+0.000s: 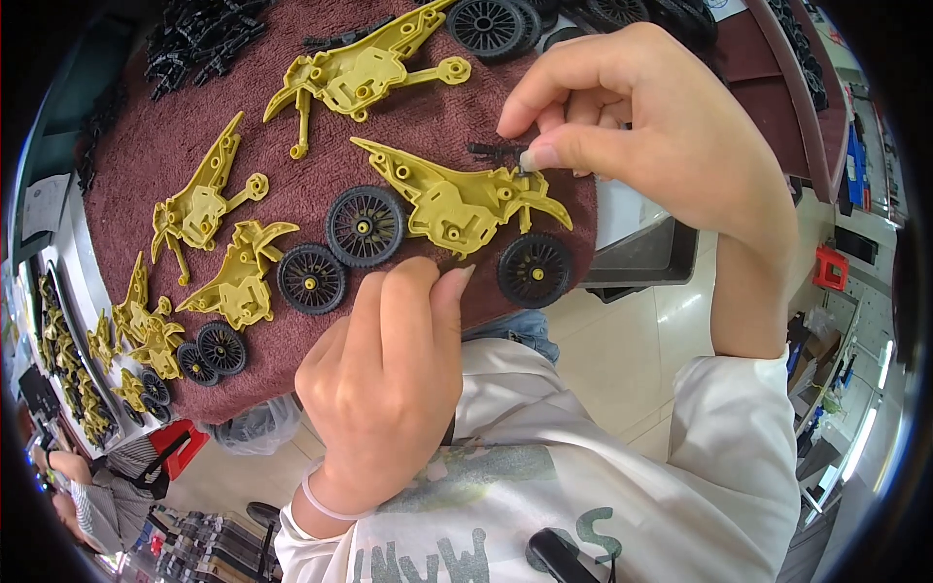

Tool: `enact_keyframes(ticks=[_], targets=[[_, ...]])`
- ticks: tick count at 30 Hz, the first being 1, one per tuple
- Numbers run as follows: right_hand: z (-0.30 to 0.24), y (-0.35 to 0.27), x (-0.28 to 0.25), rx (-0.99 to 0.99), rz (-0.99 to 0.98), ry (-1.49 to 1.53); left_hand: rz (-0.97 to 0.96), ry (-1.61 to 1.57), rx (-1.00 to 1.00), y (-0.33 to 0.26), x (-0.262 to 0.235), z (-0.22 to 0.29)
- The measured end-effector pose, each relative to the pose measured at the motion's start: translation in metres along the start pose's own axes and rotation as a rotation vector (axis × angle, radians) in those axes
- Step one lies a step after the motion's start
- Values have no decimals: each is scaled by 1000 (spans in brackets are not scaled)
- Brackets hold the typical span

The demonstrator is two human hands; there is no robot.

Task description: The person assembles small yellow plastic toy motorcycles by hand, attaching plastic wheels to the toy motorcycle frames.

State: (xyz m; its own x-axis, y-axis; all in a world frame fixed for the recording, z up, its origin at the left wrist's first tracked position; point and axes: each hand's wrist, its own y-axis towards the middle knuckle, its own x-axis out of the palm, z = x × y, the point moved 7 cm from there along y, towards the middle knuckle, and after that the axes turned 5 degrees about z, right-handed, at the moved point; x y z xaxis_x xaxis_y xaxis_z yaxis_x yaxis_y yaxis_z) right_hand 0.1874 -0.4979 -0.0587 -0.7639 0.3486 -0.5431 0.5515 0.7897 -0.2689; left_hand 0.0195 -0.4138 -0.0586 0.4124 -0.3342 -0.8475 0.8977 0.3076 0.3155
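Observation:
In front of me lies a yellow plastic toy motorcycle body half [452, 209], its hollow inner side up. A black spoked wheel [364, 226] sits at its left end, and another wheel [536, 273] is by its right end. My left hand [384, 364] is closed at the lower edge of this body half, its fingertips partly hidden. At the upper right of the same piece, my right hand [641, 121] pinches a small black handlebar [496, 152] between thumb and index finger. The handlebar rests against the yellow piece near the fork, part of it covered by the thumb.
Another yellow body half [355, 78] lies farther back, with several more at the left, such as one piece [202, 209]. Loose wheels [486, 27] and a heap of black parts [199, 39] lie at the back. A brown towel [301, 165] covers the table. A grey bin [646, 262] stands right.

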Motion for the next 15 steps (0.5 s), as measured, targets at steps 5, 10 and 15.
enact_keyframes(ticks=[5,10,15], targets=[[-2,-5,2,-148,57,-1,-6,33,36,-3,-2,-1],[-4,-5,3,-188,62,-52,-17,55,57,-5,-1,-3],[-5,-5,4,-185,70,-68,-105,-29,45,-3,-2,-2]])
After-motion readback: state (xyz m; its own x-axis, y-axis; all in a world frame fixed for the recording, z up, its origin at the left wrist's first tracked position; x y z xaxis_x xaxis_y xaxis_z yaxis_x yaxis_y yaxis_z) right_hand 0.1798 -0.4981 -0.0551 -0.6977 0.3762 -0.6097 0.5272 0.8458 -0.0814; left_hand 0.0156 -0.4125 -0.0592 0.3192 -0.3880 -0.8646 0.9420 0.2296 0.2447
